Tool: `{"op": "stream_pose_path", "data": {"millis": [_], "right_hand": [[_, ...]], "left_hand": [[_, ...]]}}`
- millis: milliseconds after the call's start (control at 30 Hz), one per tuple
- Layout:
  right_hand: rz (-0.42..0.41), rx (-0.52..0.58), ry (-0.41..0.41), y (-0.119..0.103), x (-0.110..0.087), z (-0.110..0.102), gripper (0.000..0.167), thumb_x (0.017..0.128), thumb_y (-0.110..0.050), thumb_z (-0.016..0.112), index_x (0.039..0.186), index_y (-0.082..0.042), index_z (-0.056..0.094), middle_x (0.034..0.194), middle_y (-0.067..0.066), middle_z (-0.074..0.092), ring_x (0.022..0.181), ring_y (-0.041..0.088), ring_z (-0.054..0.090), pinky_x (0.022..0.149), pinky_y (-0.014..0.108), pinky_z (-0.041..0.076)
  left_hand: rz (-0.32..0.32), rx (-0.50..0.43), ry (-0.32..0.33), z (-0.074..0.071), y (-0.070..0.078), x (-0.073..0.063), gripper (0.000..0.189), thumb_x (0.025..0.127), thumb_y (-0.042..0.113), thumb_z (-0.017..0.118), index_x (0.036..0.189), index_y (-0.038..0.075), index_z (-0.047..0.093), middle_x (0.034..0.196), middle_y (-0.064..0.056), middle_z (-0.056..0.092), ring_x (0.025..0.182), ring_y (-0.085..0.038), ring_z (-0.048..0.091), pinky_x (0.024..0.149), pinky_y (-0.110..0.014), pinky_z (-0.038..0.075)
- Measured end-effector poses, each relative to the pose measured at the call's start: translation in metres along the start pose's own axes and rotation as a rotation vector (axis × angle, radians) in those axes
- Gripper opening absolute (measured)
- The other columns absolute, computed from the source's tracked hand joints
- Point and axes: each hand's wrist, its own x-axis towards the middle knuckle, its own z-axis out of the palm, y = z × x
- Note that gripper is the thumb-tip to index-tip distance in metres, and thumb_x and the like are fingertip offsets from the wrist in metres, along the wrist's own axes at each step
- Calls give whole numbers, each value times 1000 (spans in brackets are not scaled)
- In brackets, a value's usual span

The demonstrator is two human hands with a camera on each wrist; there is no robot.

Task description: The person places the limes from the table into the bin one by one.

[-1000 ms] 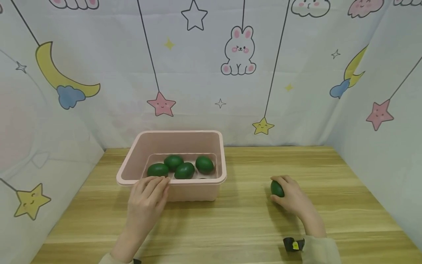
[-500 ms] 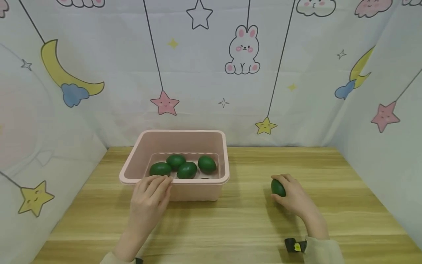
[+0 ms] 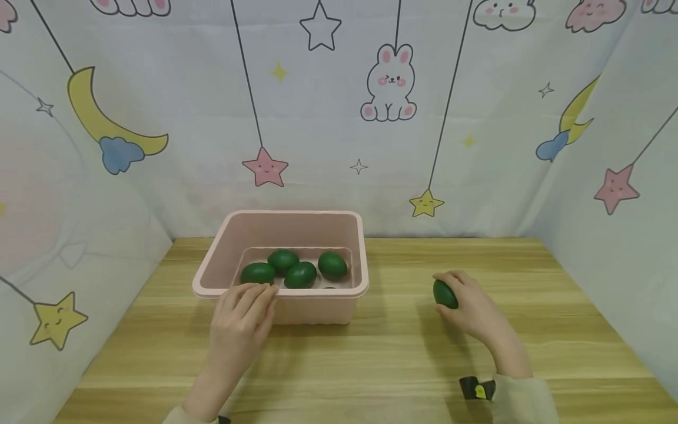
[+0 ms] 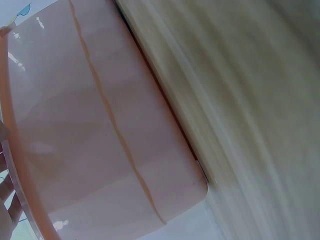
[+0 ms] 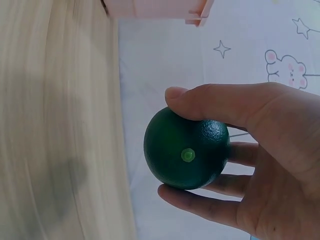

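My right hand (image 3: 474,309) pinches a dark green avocado (image 3: 445,294) between thumb and fingers, to the right of the pink plastic bin (image 3: 312,309). In the right wrist view, the avocado (image 5: 175,145) shows a pale green stem button and pebbled skin, and a gap separates it from the wooden surface. My left hand (image 3: 241,318) grips the bin's near rim toward its left end. In the left wrist view, the fingers (image 4: 7,190) hook over that rim beside the bin's smooth wall (image 4: 95,130). Several more avocados (image 3: 301,275) lie inside, one mostly hidden behind the near rim.
The wooden table (image 3: 371,365) extends in front of the bin and to its right. White fabric (image 3: 318,118) printed with stars, moons and a rabbit hangs behind and on both sides. A black strap piece (image 3: 477,388) with a yellow mark is at the right wrist.
My right hand has risen slightly with the avocado, which tilts a little more. My left hand stays at the bin's rim. The head view has shifted slightly.
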Motion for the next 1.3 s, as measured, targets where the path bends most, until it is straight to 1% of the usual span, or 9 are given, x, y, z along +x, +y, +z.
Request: {"op": "stream_pose_path", "data": {"millis": [400, 867, 1133, 1300], "right_hand": [[-29, -12, 10, -9, 8, -5, 57, 83, -19, 74, 134, -7, 51, 130, 23, 53, 112, 42, 55, 83, 55, 53], [-78, -23, 14, -19, 13, -9, 58, 83, -20, 75, 134, -9, 52, 128, 19, 55, 108, 38, 58, 83, 52, 54], [-81, -21, 6, -25, 17, -12, 58, 84, -21, 74, 136, -11, 51, 130, 18, 54, 109, 38, 57, 83, 52, 54], [-99, -30, 18, -31, 20, -14, 57, 84, -21, 74, 135, -12, 51, 130, 17, 55, 110, 37, 57, 84, 52, 53]], "left_hand": [[5, -3, 21, -1, -1, 0, 25, 97, 19, 53, 96, 3, 73, 90, -10, 72, 87, -32, 62, 73, -42, 47], [1, -10, 8, 0, -2, -1, 26, 97, 19, 53, 97, 3, 73, 92, -10, 72, 88, -31, 62, 74, -42, 47], [-3, -15, 1, 0, -1, -1, 26, 98, 19, 53, 97, 3, 73, 92, -10, 72, 89, -31, 62, 75, -42, 47], [0, -11, 6, 0, -1, 0, 26, 97, 19, 53, 97, 3, 73, 92, -10, 72, 89, -32, 62, 75, -42, 47]]}}
